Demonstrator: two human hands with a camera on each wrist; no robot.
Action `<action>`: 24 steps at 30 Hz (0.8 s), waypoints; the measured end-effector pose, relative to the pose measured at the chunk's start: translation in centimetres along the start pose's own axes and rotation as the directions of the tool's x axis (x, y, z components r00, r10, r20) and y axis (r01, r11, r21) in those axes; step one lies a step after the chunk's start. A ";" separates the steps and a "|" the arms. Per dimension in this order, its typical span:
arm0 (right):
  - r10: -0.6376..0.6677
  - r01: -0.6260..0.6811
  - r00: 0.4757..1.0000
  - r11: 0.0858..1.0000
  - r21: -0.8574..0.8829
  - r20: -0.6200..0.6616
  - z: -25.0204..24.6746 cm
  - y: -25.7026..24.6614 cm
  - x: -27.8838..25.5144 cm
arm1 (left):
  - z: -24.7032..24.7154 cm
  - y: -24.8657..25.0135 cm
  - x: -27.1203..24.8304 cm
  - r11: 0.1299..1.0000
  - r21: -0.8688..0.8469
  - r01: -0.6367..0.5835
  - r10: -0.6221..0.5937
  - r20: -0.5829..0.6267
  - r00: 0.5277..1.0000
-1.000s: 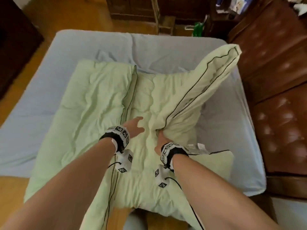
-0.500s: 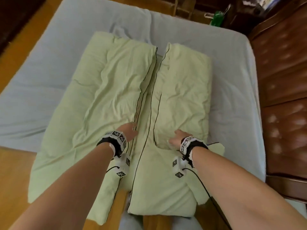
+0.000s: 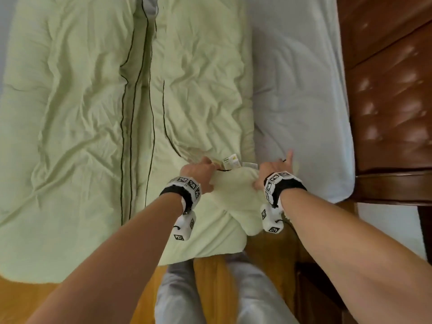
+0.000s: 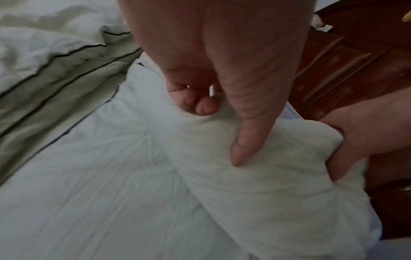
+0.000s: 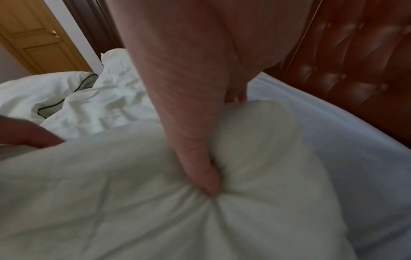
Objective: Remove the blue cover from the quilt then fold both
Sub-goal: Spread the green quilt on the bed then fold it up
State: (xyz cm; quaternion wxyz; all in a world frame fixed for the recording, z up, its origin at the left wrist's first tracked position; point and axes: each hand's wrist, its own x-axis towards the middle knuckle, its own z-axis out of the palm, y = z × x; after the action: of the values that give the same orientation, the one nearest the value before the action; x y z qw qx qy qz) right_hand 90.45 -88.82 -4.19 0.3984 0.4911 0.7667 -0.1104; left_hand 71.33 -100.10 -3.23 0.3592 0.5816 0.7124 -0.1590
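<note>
The pale green quilt (image 3: pixel 70 113) with dark piping lies on the bed, its two long sides folded in toward the middle. Light blue cloth (image 3: pixel 299 101) is spread under it and shows bare on the right. At the quilt's near right corner a bunched fold (image 3: pixel 236 190) stands up beside a white label (image 3: pixel 231 161). My left hand (image 3: pixel 201 169) grips this fold from the left, fingers curled and thumb (image 4: pixel 244 140) pressed into it. My right hand (image 3: pixel 273 169) grips it from the right, thumb (image 5: pixel 200 167) dug into the quilt (image 5: pixel 111 193), with one finger stretched onto the blue cloth.
A brown tufted leather headboard (image 3: pixel 385 90) runs along the bed's right side. Wooden floor (image 3: pixel 210 277) and my legs in grey trousers (image 3: pixel 177 295) are at the near edge. A wooden door (image 5: pixel 33 35) shows far off in the right wrist view.
The quilt's raised right side came down folded beside the left side. Both hands then shifted right to the near right corner and took hold of it. The view moved closer.
</note>
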 end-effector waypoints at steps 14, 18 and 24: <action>-0.149 -0.118 0.950 0.642 0.758 0.274 9.6 1.7 -10.8 | 1.5 5.2 -5.3 0.998 -0.055 0.008 -0.007 0.017 1.000; -0.102 -0.189 0.936 0.664 0.723 0.338 12.5 -4.7 -15.7 | 5.4 1.2 -10.1 0.973 -0.228 0.039 -0.052 -0.051 0.997; -0.317 -0.013 0.843 0.797 0.604 0.436 18.4 -20.0 -23.4 | 10.9 -7.7 -19.7 0.956 -0.285 0.074 -0.121 -0.149 0.981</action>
State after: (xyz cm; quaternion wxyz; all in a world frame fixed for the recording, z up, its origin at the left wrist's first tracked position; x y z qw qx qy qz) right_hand 87.55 -124.54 -3.93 0.4075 0.4754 0.5976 -0.5009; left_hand 68.90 -123.30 1.54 0.3688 0.5006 0.7828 -0.0262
